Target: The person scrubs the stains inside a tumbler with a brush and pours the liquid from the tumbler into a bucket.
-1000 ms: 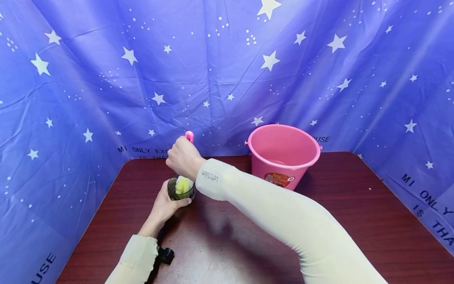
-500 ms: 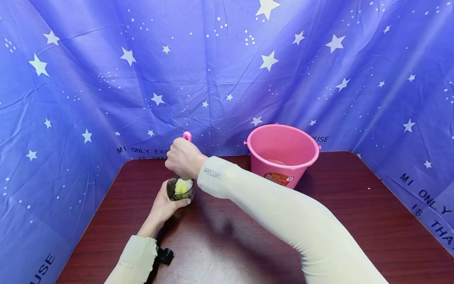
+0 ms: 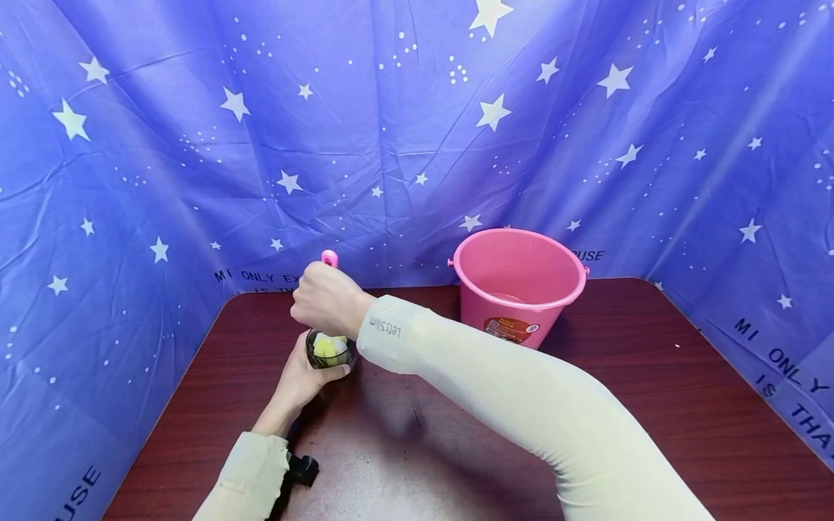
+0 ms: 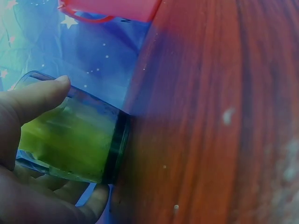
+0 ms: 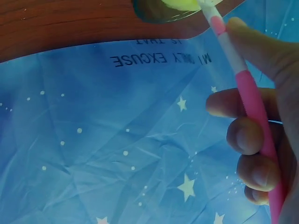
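Observation:
A dark clear glass stands on the table at left of centre, holding yellow-green and white contents. My left hand grips its side, thumb and fingers round it in the left wrist view. Above the glass, my right hand holds a pink-and-white handle, fingers curled round it; its pink end sticks out above the fist. In the right wrist view the handle's white part reaches down to the contents at the glass rim. The tool's lower tip is hidden.
A pink bucket with a label stands at the back of the dark red wooden table, right of the hands. Blue star-printed cloth hangs behind and at both sides. A black device is at the left wrist.
My right hand and the handle have shifted slightly left, and the handle's end sits lower. The contents of the glass have changed position a little. My left hand stays in place round the glass.

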A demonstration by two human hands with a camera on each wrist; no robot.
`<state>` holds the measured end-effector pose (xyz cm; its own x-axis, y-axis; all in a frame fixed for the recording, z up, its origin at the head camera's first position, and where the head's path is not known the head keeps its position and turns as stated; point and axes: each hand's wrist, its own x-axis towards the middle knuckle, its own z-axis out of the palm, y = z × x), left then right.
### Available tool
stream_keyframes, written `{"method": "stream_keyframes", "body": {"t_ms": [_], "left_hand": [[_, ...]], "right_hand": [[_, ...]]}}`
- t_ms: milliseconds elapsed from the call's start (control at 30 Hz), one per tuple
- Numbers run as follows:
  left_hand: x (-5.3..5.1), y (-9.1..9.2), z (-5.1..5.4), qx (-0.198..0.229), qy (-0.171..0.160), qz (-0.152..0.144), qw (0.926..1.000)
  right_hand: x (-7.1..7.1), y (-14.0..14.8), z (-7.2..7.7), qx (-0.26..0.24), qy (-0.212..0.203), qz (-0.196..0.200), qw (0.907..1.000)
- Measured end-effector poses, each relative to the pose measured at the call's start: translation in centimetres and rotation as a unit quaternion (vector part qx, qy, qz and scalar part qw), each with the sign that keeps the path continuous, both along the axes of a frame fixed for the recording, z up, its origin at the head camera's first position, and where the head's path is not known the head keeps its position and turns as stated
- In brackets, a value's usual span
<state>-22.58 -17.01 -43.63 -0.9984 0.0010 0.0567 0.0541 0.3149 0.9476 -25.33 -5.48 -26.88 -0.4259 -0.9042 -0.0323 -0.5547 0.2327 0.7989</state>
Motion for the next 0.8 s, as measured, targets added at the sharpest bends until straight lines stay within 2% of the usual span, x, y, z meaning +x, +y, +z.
{"method": "stream_keyframes", "body": {"t_ms": [100, 333, 633, 800], "left_hand": [[0.0, -0.1, -0.1, -0.004, 0.002, -0.001, 1.0], [-0.2, -0.3, -0.3, -0.012, 0.001, -0.004, 0.9999], [-0.3, -0.3, -0.5, -0.01, 0.008, 0.003, 0.9999], [-0.3, -0.2, -0.3, -0.013, 0.01, 0.004, 0.9999]], "right_hand": [[0.1, -0.2, -0.2, -0.006, 0.015, 0.004, 0.9999], [0.1, -0.4, -0.6, -0.012, 0.037, -0.035, 0.9986], [-0.8, -0.2, -0.6, -0.021, 0.034, -0.085, 0.9956], [-1.1, 0.2, -0.4, -0.019, 0.022, -0.089, 0.9956]]}}
